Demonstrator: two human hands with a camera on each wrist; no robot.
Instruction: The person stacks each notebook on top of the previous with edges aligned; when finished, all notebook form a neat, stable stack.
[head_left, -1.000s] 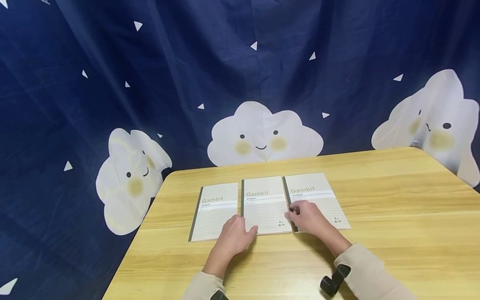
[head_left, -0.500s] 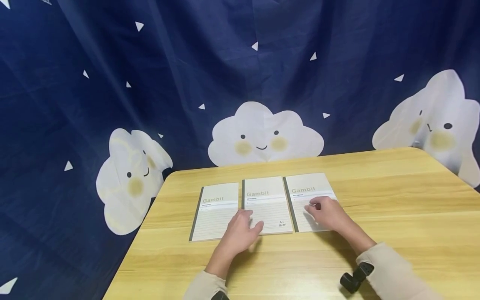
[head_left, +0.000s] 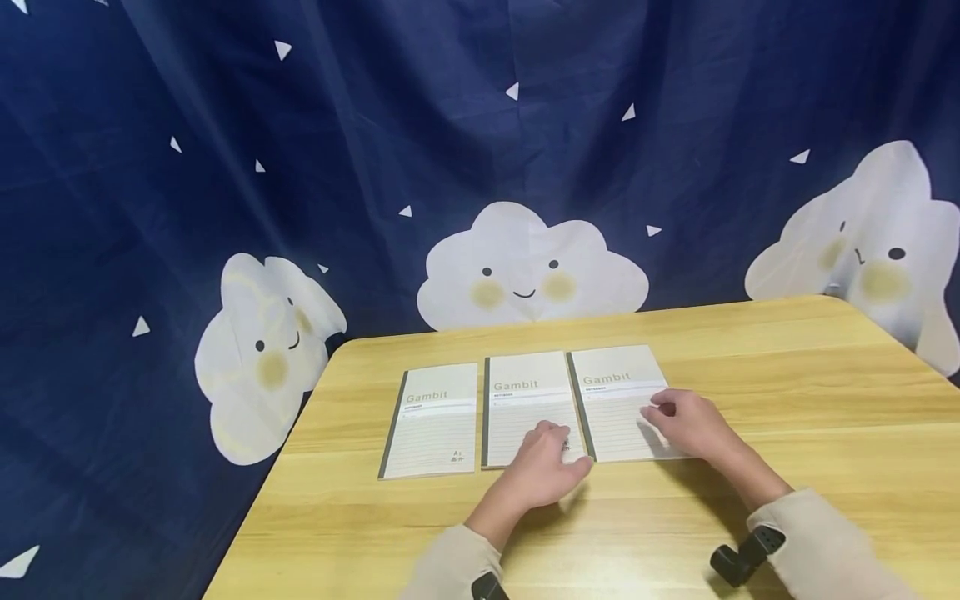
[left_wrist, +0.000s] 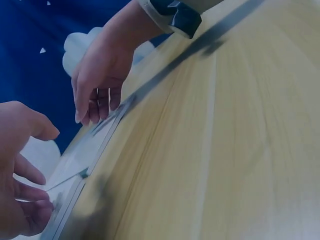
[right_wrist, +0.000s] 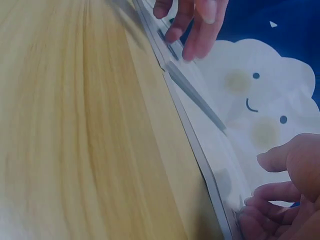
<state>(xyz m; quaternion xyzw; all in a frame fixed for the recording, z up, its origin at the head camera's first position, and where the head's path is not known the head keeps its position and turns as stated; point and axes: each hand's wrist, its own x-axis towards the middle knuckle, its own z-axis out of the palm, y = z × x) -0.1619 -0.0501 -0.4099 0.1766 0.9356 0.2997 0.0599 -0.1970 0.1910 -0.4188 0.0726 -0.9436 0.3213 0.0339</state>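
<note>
Three pale notebooks with dark spines and "Gambit" on their covers lie in a row: the left notebook (head_left: 431, 433), the middle notebook (head_left: 521, 408) and the right notebook (head_left: 611, 400). Over the lower right corner of the middle one is my left hand (head_left: 546, 468), thumb spread from the fingers, gripping nothing. My right hand (head_left: 688, 425) hovers by the right edge of the right notebook and hides its lower right part. In the right wrist view the thumb and loosely bent fingers of that right hand (right_wrist: 290, 195) stand apart; whether they touch the cover, I cannot tell.
The notebooks lie flat on a wooden table (head_left: 810, 400) with rounded far corners. A dark blue curtain (head_left: 375, 100) with smiling clouds hangs behind it. Each sleeve carries a black wrist device, such as the right one (head_left: 746, 557).
My right hand has moved right, from the right notebook's spine to its right edge. My left hand has shifted right from between the left and middle notebooks to the middle one's lower right corner.
</note>
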